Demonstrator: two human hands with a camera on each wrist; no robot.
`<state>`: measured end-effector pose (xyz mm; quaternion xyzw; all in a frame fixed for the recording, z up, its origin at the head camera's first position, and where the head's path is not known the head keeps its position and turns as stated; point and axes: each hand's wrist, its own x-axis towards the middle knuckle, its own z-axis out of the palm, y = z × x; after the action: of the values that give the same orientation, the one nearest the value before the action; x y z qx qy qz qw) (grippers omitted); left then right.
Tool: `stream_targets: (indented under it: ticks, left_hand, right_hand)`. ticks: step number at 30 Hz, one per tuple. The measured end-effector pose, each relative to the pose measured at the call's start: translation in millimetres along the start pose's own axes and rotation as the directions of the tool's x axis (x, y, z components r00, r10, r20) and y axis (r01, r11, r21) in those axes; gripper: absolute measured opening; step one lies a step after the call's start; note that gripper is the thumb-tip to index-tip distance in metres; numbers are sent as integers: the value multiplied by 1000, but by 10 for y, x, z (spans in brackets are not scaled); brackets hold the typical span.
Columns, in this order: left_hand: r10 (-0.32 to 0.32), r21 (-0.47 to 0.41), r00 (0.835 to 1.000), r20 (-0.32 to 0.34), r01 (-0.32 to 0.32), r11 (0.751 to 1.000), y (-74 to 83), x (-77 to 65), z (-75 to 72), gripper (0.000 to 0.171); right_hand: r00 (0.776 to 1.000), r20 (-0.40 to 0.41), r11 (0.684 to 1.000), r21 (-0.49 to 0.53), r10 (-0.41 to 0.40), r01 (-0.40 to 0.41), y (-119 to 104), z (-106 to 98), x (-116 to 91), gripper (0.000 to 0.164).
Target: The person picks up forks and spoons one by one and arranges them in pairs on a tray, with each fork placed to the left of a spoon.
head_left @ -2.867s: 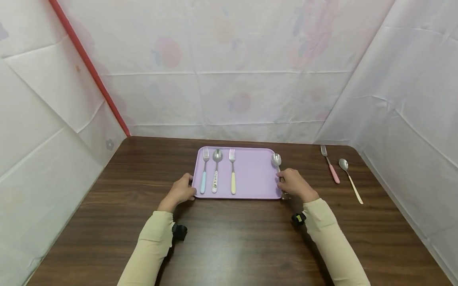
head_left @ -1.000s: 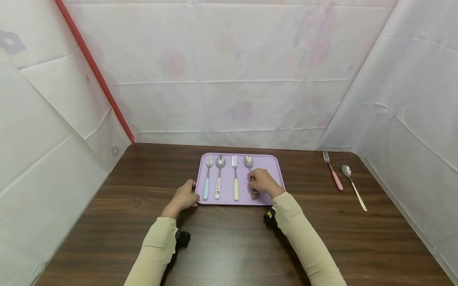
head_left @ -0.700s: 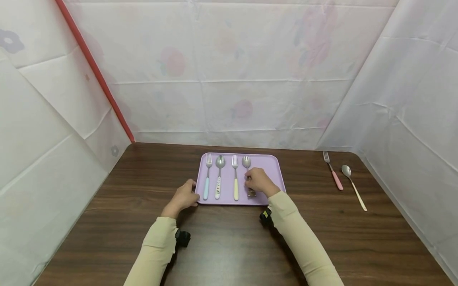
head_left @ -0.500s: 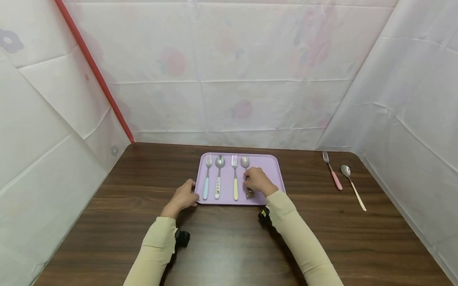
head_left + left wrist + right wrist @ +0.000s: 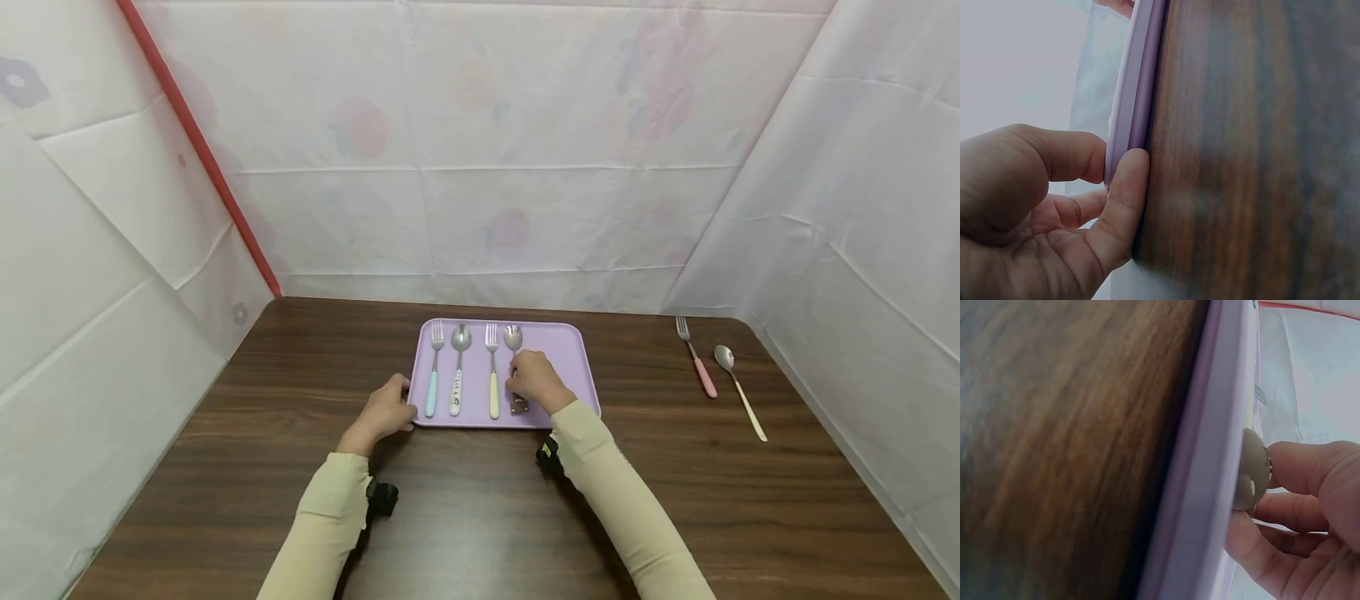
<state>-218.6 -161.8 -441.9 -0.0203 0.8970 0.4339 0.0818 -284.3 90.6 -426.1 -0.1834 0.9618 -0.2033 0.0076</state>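
In the head view a lilac tray (image 5: 558, 367) lies on the table. My left hand (image 5: 385, 410) holds its near left corner; in the left wrist view the fingers (image 5: 1127, 194) lie against the rim. On the tray, left to right, are a light-blue-handled fork (image 5: 432, 379), a spoon with a patterned white handle (image 5: 457, 383) and a yellow-handled fork (image 5: 493, 387). To their right my right hand (image 5: 536, 379) pinches a spoon (image 5: 513, 337) by its handle, which ends in a brown animal-shaped piece (image 5: 1255, 469). Much of that handle is hidden behind the fingers.
On the dark wood table (image 5: 465, 517), right of the tray, lie a pink-handled fork (image 5: 702, 375) and a spoon with a cream handle (image 5: 742, 400). Patterned white curtains (image 5: 480, 142) hang behind and at both sides.
My right hand has carried the spoon from the tray's right edge leftward to beside the yellow-handled fork, shifting only slightly lately. My left hand has stayed at the tray's corner.
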Motion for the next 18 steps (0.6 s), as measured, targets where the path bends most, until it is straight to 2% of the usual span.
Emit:
stream_targets:
  ticks: [18]
  left_hand:
    - [-2,-20,1000,1,2,1000,-11,13,6,43]
  right_hand:
    - [1000,3,1000,27,3,-3,-9,-1,-8,25]
